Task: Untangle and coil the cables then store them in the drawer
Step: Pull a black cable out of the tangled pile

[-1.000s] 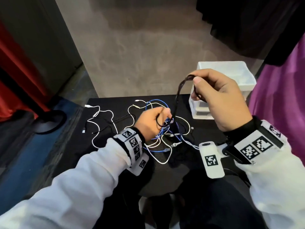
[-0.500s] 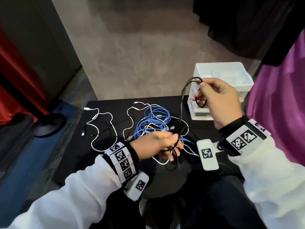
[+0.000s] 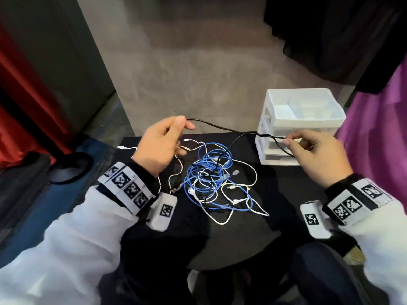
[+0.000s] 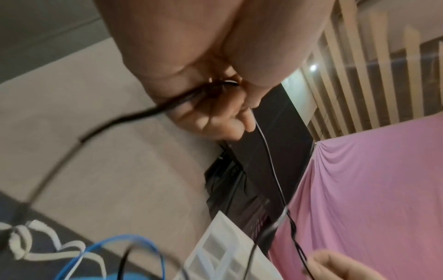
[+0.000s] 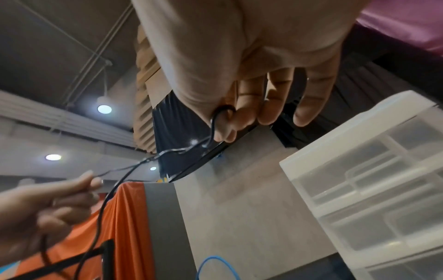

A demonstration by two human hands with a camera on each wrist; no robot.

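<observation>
The left hand (image 3: 161, 145) pinches a black cable (image 3: 222, 128) between thumb and forefinger, above the far left part of the black table (image 3: 286, 194). The right hand (image 3: 317, 155) pinches the same cable at its fingertips, directly in front of the white drawer unit (image 3: 275, 128). The cable spans between the two hands in a shallow sag, raised clear of the table. A second strand branches from it near the right hand and drops into the pile below.

In the head view, the remaining cables lie tangled on the table between the forearms: a blue cable (image 3: 211, 170) in loose loops, interlaced with several white cables (image 3: 248, 172). The drawer unit stands at the far right of the table; its open top tray (image 3: 330, 100) shows dividers.

The left wrist view adds the underside of the left hand (image 4: 215, 106): the curled fingers hold further black strands, one of which trails down toward the table. Motion blur hides connector detail.

The right wrist view shows the right hand (image 5: 251, 91) with the cable looped round the forefinger, the other fingers loosely extended. It also shows the translucent drawer fronts (image 5: 374, 189), all appearing closed.
</observation>
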